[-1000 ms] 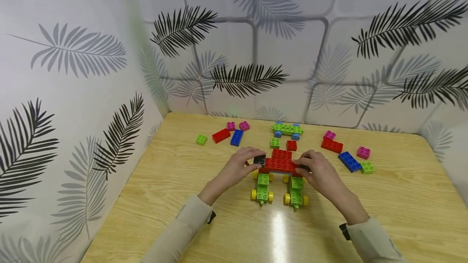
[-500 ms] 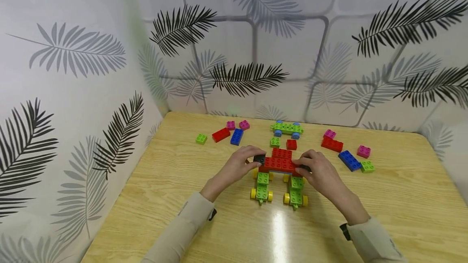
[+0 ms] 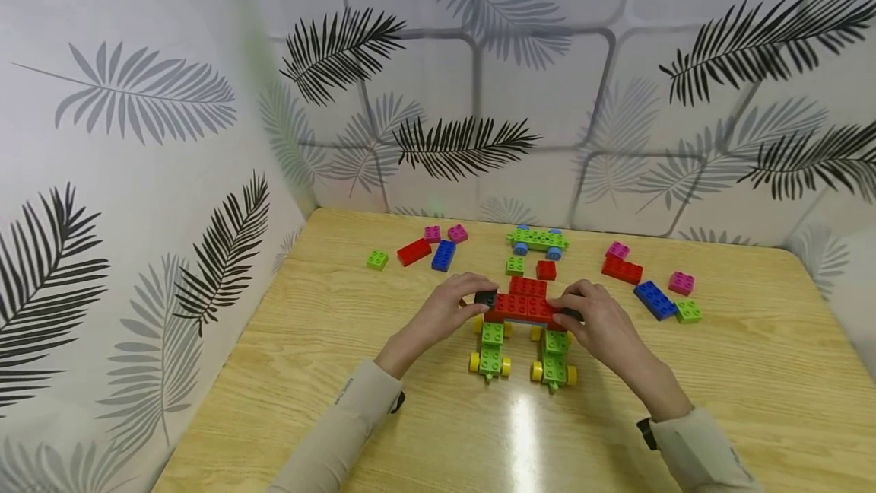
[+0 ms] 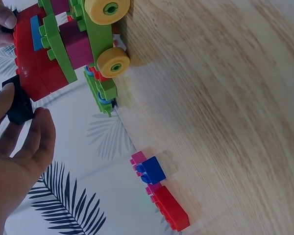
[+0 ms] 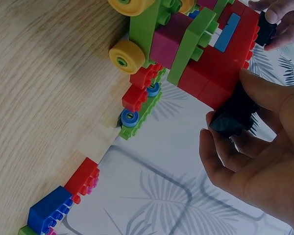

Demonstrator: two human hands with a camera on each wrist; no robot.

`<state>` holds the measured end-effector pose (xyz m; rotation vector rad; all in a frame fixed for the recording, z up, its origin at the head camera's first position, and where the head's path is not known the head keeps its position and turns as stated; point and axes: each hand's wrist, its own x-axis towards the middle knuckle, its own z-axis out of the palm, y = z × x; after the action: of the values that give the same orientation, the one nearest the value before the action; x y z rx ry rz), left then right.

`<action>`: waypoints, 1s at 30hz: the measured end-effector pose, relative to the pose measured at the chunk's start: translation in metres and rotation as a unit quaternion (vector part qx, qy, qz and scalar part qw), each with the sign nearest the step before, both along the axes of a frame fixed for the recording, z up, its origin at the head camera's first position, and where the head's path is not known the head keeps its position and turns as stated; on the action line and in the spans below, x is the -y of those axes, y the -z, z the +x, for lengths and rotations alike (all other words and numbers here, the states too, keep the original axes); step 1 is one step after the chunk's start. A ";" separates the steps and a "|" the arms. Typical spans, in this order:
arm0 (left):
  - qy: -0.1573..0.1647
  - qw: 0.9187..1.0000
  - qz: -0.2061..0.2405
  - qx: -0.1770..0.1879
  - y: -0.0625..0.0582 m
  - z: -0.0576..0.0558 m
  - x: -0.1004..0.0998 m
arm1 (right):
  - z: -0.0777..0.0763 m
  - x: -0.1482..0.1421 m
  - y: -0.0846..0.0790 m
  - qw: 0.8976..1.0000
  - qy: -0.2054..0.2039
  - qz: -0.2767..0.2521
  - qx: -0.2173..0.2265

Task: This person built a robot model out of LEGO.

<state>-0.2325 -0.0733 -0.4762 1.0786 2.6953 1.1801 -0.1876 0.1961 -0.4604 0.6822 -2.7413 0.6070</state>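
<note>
A toy-brick structure stands mid-table, topped by a row of red bricks (image 3: pixel 523 306). Below it, green wheeled bases (image 3: pixel 490 361) with yellow wheels show, and in the left wrist view magenta bricks (image 4: pixel 77 46) and a blue piece (image 4: pixel 36 33) appear between. My left hand (image 3: pixel 446 309) pinches a black brick (image 4: pixel 20 105) against the left end of the red row. At the opposite end, my right hand (image 3: pixel 602 322) grips another black brick (image 5: pixel 234 113) between thumb and fingers. Both black bricks touch the red row; whether their studs are joined to it cannot be seen.
Behind the structure lie a green car base (image 3: pixel 537 240) with blue wheels, a small green brick (image 3: pixel 515 266) and a small red brick (image 3: pixel 546 271). Loose bricks lie left, including a blue one (image 3: pixel 443 256), and right, including another blue brick (image 3: pixel 655 300). Patterned walls border the table (image 3: pixel 411 440).
</note>
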 end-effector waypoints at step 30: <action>0.014 1.000 0.018 0.004 0.003 -0.001 0.002 | -0.001 -0.001 0.002 1.000 -0.008 -0.009 -0.008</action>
<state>-0.2338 -0.0755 -0.4791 1.1105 2.6530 1.2310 -0.1886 0.1968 -0.4628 0.7025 -2.7145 0.6259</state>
